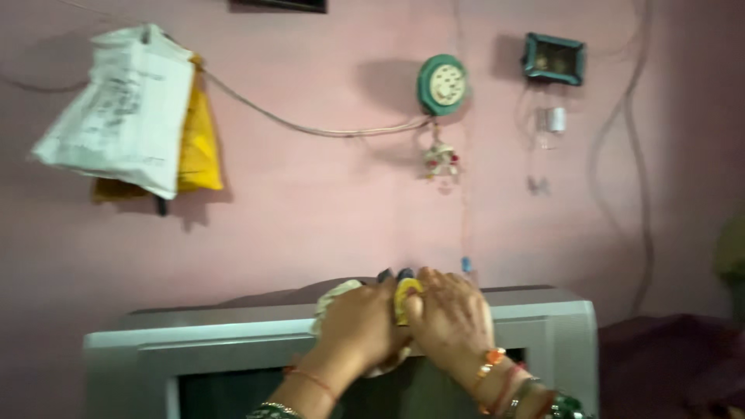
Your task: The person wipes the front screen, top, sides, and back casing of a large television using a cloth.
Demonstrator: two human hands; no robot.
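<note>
Two hands are pressed together on top of the grey television (pixel 543 318), and between them a small yellow object (pixel 407 297) is pinched, with a pale cloth (pixel 335 299) bunched under the left hand (pixel 358 326). The yellow object is gripped at the television's top edge, near the middle, just in front of the pink wall (pixel 310 225). The left hand is curled closed over the cloth; the right hand (pixel 450 318) is clamped down with its fingers folded over the yellow piece. What the yellow piece is cannot be told through the blur.

Trouble is easily pictured: the object is held right at the front lip, so a loosened grip could see it dropped down past the screen. Dark little items (pixel 396 274) are seen just behind the knuckles and could be knocked back against the wall. A thin hanging cord (pixel 464 233) is dangling close above the right hand and might be snagged by the bangles (pixel 497 365).
</note>
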